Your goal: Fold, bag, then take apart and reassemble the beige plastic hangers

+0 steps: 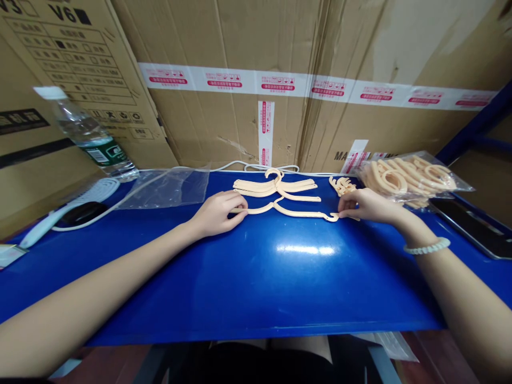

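A cream plastic clothes hanger [300, 214] lies flat on the blue table [256, 288], its two arms spread left and right. My left hand [219, 213] is closed on the tip of its left arm, thumb and fingers pinching. At the other end, my right hand [370, 205] pinches a small cream hook piece [332, 217] that touches the tip of the right arm. Just behind lie more hangers [256, 186], folded or stacked together, with a curved hook on top. A small heap of cream hook pieces [342, 185] sits beyond my right fingers.
On the right are a clear bag of cream hangers [412, 176] and a dark phone [476, 226]. To the left stand a water bottle [96, 141], a hairbrush [72, 208] and an empty plastic bag [168, 188]. Cardboard [240, 122] walls the back, with a white cable [236, 164] along it.
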Demonstrator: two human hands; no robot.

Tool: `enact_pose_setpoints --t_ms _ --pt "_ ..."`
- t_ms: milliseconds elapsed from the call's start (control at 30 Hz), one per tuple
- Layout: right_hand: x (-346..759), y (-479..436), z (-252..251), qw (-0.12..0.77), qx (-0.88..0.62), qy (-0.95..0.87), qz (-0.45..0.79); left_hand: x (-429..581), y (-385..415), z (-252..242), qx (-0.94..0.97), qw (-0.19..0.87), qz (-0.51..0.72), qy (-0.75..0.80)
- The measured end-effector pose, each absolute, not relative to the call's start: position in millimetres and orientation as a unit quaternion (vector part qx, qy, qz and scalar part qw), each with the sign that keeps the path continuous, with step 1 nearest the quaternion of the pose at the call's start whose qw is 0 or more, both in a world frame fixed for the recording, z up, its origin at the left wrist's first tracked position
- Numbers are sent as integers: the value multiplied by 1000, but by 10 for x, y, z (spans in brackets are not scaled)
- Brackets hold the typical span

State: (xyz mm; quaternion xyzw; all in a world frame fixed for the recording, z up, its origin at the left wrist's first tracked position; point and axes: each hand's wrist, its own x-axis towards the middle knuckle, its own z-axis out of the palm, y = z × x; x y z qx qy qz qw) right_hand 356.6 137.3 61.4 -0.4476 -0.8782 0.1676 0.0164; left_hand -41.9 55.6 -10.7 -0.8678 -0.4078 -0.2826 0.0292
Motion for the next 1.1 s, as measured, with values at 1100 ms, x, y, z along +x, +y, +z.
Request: enact_pose_setpoints --t_ms 1100 --pt "3534 1286 746 533 -538 -612 230 -433 571 -150 -784 31 -351 -512"
